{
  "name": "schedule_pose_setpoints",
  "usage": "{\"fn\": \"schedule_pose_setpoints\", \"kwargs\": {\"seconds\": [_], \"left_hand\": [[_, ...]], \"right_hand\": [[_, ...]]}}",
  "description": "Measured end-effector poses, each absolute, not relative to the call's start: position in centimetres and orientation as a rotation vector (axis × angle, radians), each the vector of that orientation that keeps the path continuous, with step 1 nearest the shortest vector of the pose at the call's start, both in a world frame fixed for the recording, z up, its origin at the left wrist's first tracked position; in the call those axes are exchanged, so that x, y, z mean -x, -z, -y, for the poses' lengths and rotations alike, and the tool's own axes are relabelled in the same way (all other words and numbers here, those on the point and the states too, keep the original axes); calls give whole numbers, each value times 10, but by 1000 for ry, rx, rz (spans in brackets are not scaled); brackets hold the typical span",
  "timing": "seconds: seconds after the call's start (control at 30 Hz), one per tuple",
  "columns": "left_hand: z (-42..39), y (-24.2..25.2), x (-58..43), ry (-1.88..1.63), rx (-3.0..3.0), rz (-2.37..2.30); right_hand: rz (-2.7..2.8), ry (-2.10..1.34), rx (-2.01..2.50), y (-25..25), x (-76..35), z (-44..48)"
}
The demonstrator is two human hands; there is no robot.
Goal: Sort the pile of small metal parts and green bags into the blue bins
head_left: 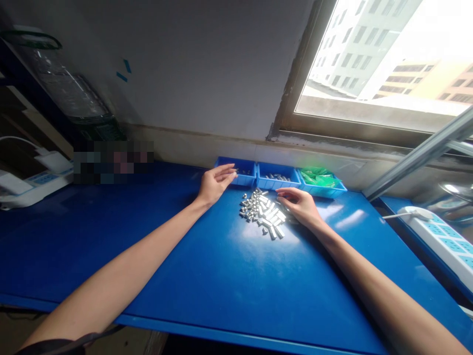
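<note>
My left hand [215, 185] is at the near left corner of the left blue bin [247, 181], its fingers pinched over the rim. Whatever sits between those fingertips is too small to make out. A few small dark pieces lie inside that bin. On the blue table a loose pile holds short metal nuts [251, 206] on its left side and longer silver hex standoffs [271, 216] on its right. My right hand [298, 203] hovers at the pile's right edge, thumb and fingers bent and slightly apart, with nothing visible between them.
The middle blue bin [277, 184] contains several metal pieces; the right one holds a green plastic bag [318, 176]. Power strips lie at the left [40, 187] and right [449, 239]. A metal bar [417, 153] slants down at the right, beside the window. The blue table [207, 281] ends at its front edge.
</note>
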State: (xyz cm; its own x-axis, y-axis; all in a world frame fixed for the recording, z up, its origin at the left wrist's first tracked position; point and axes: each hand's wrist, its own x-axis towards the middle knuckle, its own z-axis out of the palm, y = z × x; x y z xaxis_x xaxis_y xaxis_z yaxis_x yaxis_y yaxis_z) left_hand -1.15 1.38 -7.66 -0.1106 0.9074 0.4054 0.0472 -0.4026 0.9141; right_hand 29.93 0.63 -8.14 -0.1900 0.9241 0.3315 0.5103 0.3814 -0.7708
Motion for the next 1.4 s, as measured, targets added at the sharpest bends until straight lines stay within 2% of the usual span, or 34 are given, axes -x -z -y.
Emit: {"fn": "schedule_pose_setpoints", "kwargs": {"seconds": [0.17,0.33,0.53,0.83,1.07,1.2,1.4], "left_hand": [[-3,78,8,-1367,-2002,-1196],[2,79,6,-1091,-2449,-1034],[0,80,9,-1057,-2510,-1001],[-1,80,9,-1050,-2454,-1076],[0,78,9,-1038,-2445,-1070],[-2,80,11,-1029,-2446,-1086],[-3,80,11,-1020,-2452,-1098]], "right_hand": [[1855,-572,1340,81,-299,-8],[1870,-579,1310,80,-296,-7],[1718,-593,1128,77,-294,2],[1545,-843,1099,72,-298,-5],[1383,-1012,851,65,-294,-5],[1486,-893,898,62,-298,-5],[1816,-412,1240,59,-313,-1]]}}
